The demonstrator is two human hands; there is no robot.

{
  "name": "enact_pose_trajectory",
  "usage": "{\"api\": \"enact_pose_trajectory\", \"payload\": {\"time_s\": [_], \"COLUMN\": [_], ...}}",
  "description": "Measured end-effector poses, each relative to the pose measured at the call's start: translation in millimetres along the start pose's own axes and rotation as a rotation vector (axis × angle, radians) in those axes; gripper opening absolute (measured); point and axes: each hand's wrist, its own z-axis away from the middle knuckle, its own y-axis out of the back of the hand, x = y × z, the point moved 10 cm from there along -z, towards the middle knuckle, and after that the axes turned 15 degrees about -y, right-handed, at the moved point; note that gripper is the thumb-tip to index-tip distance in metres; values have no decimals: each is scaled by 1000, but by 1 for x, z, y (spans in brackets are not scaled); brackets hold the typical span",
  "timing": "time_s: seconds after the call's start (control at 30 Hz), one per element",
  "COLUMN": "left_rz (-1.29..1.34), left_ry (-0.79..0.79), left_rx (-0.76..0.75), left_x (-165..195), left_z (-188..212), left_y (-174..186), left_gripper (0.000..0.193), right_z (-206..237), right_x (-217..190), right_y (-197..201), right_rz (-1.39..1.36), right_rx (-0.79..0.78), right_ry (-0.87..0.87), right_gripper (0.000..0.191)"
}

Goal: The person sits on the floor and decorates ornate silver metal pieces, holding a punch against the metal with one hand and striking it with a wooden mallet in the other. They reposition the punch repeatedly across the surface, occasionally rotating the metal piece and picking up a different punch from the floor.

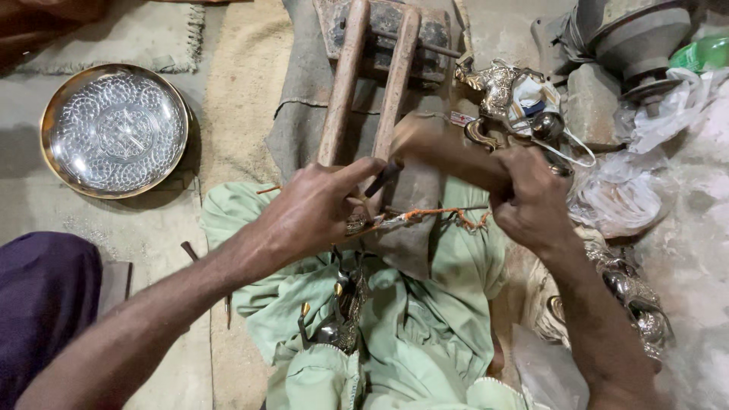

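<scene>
While the view looks straight down at the floor, packaging sits off to the right: crumpled clear plastic bags (619,197) lie bunched beside a grey stone block (591,102), a white plastic wrap (676,106) trails above them, and a green plastic piece (702,53) peeks in at the top right corner. No label can be made out on any of it.

Centre frame now: the left hand (315,209) is closed, fingers pinching a thin dark punch (383,178) that leans over a small ornate metal piece (363,222), which lies just under the fingertips, right at the near end of two wooden bars (368,83). The right hand (531,201) is curled tight around a hammer handle (444,152), blurred, its head close above the punch. An orange cord (437,215) runs between both hands.

Pale green cloth (410,319) spreads below the wrists. Far left, well apart, an embossed round silver tray (114,129) rests on the floor. A silvery ornate figure (501,95) stands just beyond the right hand.
</scene>
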Motion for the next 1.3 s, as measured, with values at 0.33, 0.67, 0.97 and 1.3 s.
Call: {"api": "enact_pose_trajectory", "payload": {"time_s": [0.33, 0.67, 0.97, 1.3], "left_rz": [-36, -102, 122, 71], "left_ry": [52, -82, 226, 158], "left_rx": [347, 615, 658, 708], "left_x": [-4, -2, -34, -22], "left_z": [48, 85, 82, 78], "left_y": [3, -5, -5, -1], "left_gripper": [50, 35, 53, 47], "right_z": [-36, -23, -31, -59], "right_x": [-96, -172, -186, -179], "right_y": [31, 44, 50, 25], "right_rz": [415, 598, 652, 813], "right_rx": [-40, -6, 172, -24], "right_ry": [426, 566, 742, 654], "right_gripper": [48, 49, 34, 56]}}
